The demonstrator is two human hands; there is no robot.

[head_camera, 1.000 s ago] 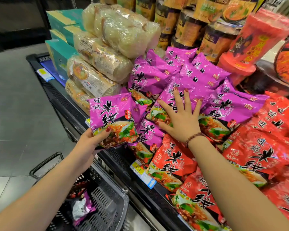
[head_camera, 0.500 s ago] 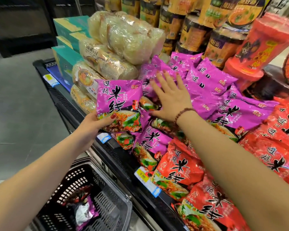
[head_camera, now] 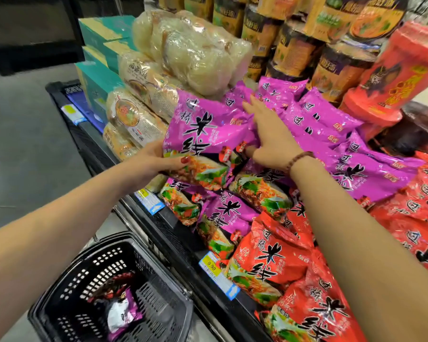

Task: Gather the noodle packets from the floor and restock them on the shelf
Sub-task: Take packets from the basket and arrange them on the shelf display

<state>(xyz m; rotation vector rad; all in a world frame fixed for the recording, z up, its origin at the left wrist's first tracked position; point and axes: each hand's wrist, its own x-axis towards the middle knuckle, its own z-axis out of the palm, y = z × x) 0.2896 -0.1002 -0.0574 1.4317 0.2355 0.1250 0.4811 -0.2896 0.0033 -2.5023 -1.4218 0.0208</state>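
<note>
My left hand [head_camera: 156,160] grips the lower left edge of a purple noodle packet [head_camera: 203,134], thumb on its front, and holds it against the purple pile [head_camera: 331,129] on the black shelf [head_camera: 173,233]. With straight fingers, my right hand [head_camera: 269,134] presses flat on the purple packets just right of the held one; its wrist wears a bead bracelet. Red noodle packets [head_camera: 277,262] fill the shelf's right part. A black basket [head_camera: 104,287] stands on the floor at lower left, with a purple packet [head_camera: 121,314] lying inside.
Clear bags of pale noodles [head_camera: 193,58] are stacked left of the purple pile, with teal boxes [head_camera: 97,77] beyond. Cup noodles [head_camera: 294,45] and red tubs [head_camera: 395,70] line the back. Price tags [head_camera: 213,267] hang on the shelf edge. Grey floor [head_camera: 22,156] lies left.
My left hand has lifted the purple packet up and right onto the pile. My right hand has slid back and left across the purple packets, beside the arriving packet.
</note>
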